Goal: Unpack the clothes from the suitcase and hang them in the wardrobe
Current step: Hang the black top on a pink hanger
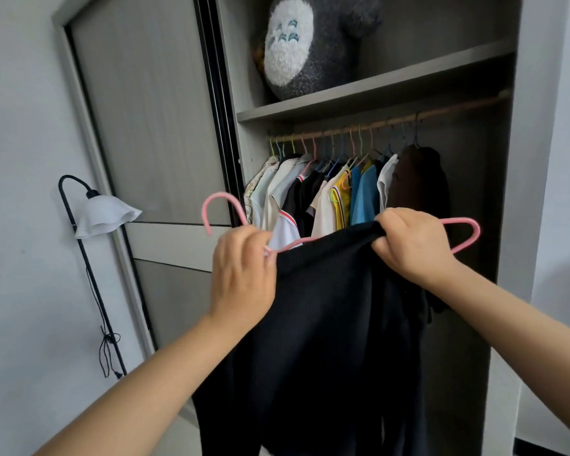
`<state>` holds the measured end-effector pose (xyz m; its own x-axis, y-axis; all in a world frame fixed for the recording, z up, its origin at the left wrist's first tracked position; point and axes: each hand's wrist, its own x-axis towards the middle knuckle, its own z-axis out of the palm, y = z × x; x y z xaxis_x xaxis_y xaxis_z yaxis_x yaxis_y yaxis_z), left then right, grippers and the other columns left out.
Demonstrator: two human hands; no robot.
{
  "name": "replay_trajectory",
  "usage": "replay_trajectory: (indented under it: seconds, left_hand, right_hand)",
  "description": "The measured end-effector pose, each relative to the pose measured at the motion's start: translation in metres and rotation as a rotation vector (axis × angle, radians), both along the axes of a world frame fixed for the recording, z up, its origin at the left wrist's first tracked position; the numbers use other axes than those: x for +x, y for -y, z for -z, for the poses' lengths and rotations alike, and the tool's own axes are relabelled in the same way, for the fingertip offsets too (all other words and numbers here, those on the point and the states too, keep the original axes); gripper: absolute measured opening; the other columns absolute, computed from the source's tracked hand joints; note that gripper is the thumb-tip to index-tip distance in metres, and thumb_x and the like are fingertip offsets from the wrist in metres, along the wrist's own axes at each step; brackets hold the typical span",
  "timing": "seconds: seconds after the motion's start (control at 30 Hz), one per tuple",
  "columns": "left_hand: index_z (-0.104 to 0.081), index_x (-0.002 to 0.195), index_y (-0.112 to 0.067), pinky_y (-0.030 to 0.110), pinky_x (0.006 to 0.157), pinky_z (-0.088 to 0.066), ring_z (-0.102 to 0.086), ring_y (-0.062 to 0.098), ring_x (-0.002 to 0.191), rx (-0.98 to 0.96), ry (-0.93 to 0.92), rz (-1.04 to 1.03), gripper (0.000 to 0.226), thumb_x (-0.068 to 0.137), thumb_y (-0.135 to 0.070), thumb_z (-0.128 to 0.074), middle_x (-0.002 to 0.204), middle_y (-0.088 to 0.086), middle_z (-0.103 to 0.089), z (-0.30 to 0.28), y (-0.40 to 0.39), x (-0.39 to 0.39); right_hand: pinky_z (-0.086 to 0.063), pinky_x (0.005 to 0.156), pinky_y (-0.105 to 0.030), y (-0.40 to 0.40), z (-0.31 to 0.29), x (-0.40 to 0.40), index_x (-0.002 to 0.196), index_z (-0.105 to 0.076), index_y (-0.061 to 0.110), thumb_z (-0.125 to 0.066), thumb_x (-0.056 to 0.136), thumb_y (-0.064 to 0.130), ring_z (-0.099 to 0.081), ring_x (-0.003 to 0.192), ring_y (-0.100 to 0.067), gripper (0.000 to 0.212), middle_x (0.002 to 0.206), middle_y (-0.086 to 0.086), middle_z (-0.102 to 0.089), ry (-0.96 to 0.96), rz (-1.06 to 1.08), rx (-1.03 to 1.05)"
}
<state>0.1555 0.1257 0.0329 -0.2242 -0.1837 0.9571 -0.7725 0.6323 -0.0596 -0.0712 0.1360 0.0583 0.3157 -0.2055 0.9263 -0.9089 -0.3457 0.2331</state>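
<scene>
Black garment (326,324) hides most of the pink hanger (222,200); both hands' fingers hidden.

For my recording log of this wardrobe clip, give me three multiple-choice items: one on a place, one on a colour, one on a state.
1. Where is the plush toy?
A. On the shelf above the clothes rail
B. On the floor
C. Hanging from the rail

2. What colour is the hanger being held?
A. Green
B. Pink
C. Blue

3. What state is the black garment in?
A. Folded on the shelf
B. Hanging on the rail
C. Held up by both hands, partly on the hanger

Answers:
1 A: the toy sits on the upper shelf.
2 B: its hook and right end show pink.
3 C: the left hand grips hanger and fabric, the right hand grips the fabric's top edge.
</scene>
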Motion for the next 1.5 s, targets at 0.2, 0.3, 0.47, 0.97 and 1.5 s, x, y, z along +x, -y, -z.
replay_trajectory:
  seconds: [0.2, 0.3, 0.47, 0.97, 1.5]
  left_hand:
    - [-0.05, 0.082, -0.008, 0.028, 0.053, -0.034, -0.057, 0.024, 0.059, 0.309, 0.366, -0.229, 0.027, 0.097, -0.024, -0.033, 0.068, 0.0, -0.059, -0.004, -0.016, -0.029]
    - [-0.041, 0.072, -0.012, 0.023, 0.037, -0.018, -0.049, 0.019, 0.037, 0.375, 0.373, -0.135, 0.026, 0.095, -0.023, -0.034, 0.05, -0.002, -0.048, 0.009, -0.014, -0.028]
    - [-0.037, 0.067, -0.02, 0.02, 0.039, -0.022, -0.042, 0.019, 0.036, 0.423, 0.185, 0.058, 0.036, 0.079, -0.051, -0.023, 0.042, -0.009, -0.037, 0.005, 0.007, -0.017]
    - [-0.03, 0.071, -0.023, 0.026, 0.044, -0.022, -0.029, 0.01, 0.04, 0.557, 0.404, 0.192, 0.045, 0.072, -0.06, -0.003, 0.046, -0.008, -0.03, 0.031, 0.019, -0.041]
    - [-0.023, 0.064, -0.028, 0.028, 0.049, -0.026, -0.034, 0.012, 0.049, 0.813, 0.616, 0.018, 0.034, 0.098, -0.035, -0.026, 0.056, -0.005, -0.036, 0.027, 0.007, -0.049]
  right_hand:
    - [-0.036, 0.033, -0.022, -0.003, 0.0, 0.008, 0.053, -0.052, -0.002, -0.041, 0.07, 0.014, -0.049, 0.035, -0.028, 0.026, 0.046, -0.012, -0.05, -0.069, -0.019, -0.001]
    - [-0.048, 0.053, -0.035, -0.01, 0.005, -0.001, 0.068, -0.061, -0.003, -0.042, 0.072, 0.011, -0.057, 0.06, -0.028, 0.025, 0.065, -0.015, -0.063, -0.143, -0.111, 0.087]
    - [-0.042, 0.08, -0.008, -0.051, 0.027, -0.006, 0.097, -0.052, 0.019, -0.038, 0.083, 0.013, -0.055, 0.088, 0.001, 0.021, 0.094, 0.011, -0.06, 0.169, -0.634, 0.45]
    - [-0.043, 0.049, -0.011, -0.075, 0.044, -0.069, 0.075, -0.052, 0.044, -0.055, 0.071, 0.047, -0.055, 0.047, -0.004, 0.005, 0.059, 0.007, -0.057, 1.017, -0.633, 0.31]
    - [-0.034, 0.049, -0.004, -0.067, 0.042, -0.1, 0.06, -0.046, 0.026, -0.028, 0.091, 0.054, -0.047, 0.047, 0.004, 0.046, 0.049, 0.009, -0.039, 0.226, -0.318, 0.517]
